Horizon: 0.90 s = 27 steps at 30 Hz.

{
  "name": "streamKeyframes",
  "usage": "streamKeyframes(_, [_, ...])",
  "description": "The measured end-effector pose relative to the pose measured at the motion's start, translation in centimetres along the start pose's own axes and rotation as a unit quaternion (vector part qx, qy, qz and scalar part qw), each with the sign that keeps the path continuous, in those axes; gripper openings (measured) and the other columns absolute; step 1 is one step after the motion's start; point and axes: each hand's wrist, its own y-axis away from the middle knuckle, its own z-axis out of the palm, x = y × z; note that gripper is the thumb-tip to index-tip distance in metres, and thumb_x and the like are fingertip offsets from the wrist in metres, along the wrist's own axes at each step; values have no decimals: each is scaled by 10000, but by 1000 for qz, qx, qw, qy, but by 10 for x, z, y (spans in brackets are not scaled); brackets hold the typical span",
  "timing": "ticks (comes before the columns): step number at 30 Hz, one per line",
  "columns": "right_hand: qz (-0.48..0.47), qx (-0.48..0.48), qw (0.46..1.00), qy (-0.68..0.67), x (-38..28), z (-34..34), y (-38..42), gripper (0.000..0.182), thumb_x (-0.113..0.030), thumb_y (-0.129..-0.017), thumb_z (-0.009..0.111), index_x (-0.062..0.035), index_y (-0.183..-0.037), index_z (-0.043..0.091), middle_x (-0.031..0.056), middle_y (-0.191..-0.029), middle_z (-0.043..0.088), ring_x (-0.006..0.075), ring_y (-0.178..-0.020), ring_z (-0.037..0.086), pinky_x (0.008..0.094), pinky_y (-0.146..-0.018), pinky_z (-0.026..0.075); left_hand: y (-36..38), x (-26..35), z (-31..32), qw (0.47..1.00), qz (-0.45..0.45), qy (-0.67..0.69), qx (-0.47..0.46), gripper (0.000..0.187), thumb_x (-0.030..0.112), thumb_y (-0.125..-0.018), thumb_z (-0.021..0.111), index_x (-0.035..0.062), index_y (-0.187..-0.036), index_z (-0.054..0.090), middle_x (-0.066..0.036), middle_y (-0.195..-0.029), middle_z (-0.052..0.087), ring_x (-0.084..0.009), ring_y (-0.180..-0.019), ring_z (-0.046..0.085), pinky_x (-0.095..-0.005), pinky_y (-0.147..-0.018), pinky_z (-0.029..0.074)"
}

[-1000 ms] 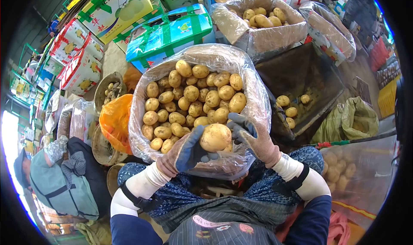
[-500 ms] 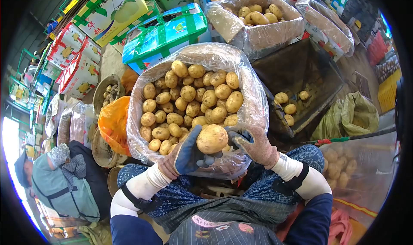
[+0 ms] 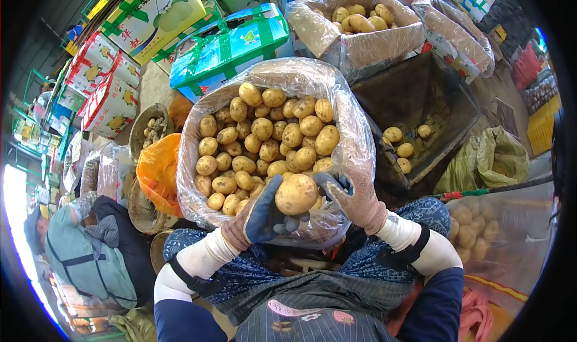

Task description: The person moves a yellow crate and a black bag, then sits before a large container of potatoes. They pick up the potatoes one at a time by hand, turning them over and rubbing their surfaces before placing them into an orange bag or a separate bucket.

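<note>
A large, pale yellow potato (image 3: 297, 194) rests in my left hand (image 3: 262, 213), which wears a blue-coated glove and curls round it from the left and below. Close to the potato's right side is my gloved right hand (image 3: 351, 199), its fingers bent with a gap between them and the tips right at the potato's edge. Both hands are over the near side of a box lined with clear plastic (image 3: 351, 123), filled with many potatoes (image 3: 262, 129), some with dark soil marks.
Right of the box, a dark crate (image 3: 421, 90) holds several potatoes. Behind stands a cardboard box (image 3: 372, 51) of potatoes, beside a blue carton (image 3: 231, 48) with green tape. An orange bag (image 3: 159, 174) sits at left, near a person in a green top (image 3: 90, 258).
Hands and large potato stay almost in place. The person at the left has shifted slightly.
</note>
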Motion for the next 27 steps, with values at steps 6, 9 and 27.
streamKeyframes(6, [-63,57,982,-166,0,11,-3,239,-11,-909,579,11,-1144,615,115,-1033,677,163,-966,640,295,-865,501,-1,0,0,1000,5,5,1,718,659,-931,389,47,-1291,490,-236,-953,644,-206,-590,653,-174,-374,484])
streamKeyframes(9, [-97,46,990,-88,2,6,-3,262,-55,-888,614,-26,-1148,600,145,-1067,664,258,-963,650,340,-837,504,0,2,0,1000,-11,23,1,717,663,-930,385,52,-1291,490,-234,-959,643,-211,-587,651,-173,-363,468])
streamKeyframes(27, [-144,128,981,-24,-16,6,-27,294,-69,-886,625,-50,-1177,587,155,-949,681,278,-860,678,354,-755,538,6,-8,19,957,73,-281,12,864,787,-880,239,55,-1223,543,-74,-843,644,-79,-576,533,-176,-489,420])
